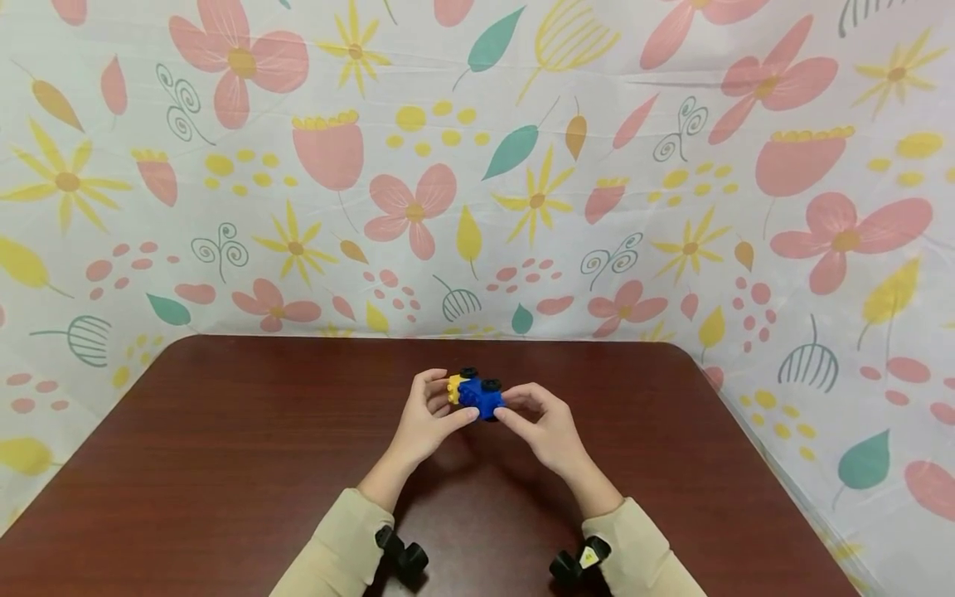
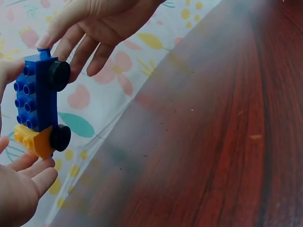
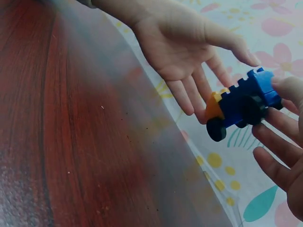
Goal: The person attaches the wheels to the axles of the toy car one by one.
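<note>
Above the table, both hands hold a small toy car [image 1: 481,400] built of studded plastic bricks. Its body is blue, one end is a yellow sloped brick [image 2: 35,140], and black wheels [image 3: 217,129] sit along its sides. My left hand [image 1: 421,424] has its fingers at the yellow end and its thumb against the studded side of the blue body. At the opposite end, my right hand [image 1: 550,427] pinches the blue tip between thumb and fingers. Parts of the far wheels are hidden behind the body.
A dark reddish-brown wooden table [image 1: 224,448] spreads beneath the hands. Behind it and along its sides hangs a white cloth [image 1: 448,274] printed with flowers and leaves. Black wrist devices [image 1: 403,555] are worn at both beige sleeves [image 1: 339,539].
</note>
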